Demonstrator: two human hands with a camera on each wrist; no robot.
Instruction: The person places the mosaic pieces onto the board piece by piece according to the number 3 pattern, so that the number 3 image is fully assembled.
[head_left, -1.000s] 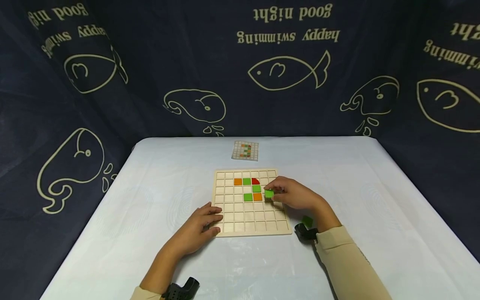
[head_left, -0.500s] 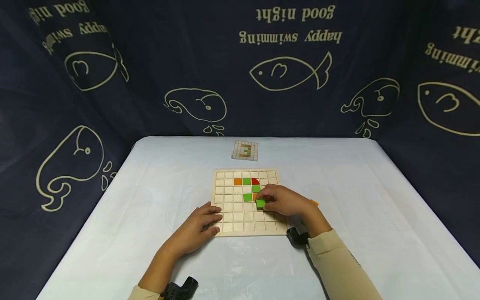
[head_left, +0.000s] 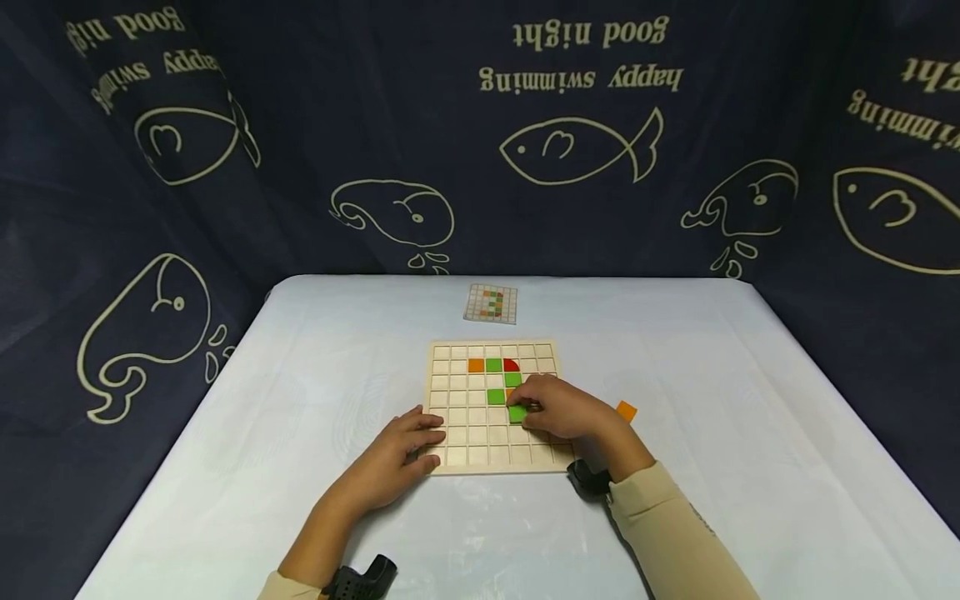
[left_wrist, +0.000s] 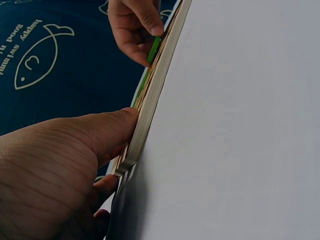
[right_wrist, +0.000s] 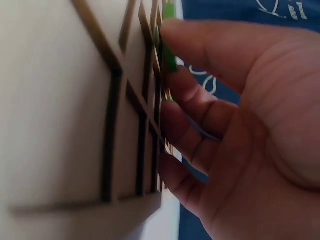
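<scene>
While left hand (head_left: pixel 390 462) presses board (head_left: pixel 457 454) flat — right hand (head_left: pixel 566 410) pinches green tile (head_left: pixel 517 413).

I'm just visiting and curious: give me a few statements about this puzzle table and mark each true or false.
1. The right hand pinches a green square tile over the wooden grid board. True.
2. The left hand lifts the board off the table. False: it rests flat on the board's near left corner.
3. A loose orange square tile lies on the white tablecloth right of the board. True.
4. The small pattern card lies on the board. False: it lies on the cloth beyond it.
</scene>
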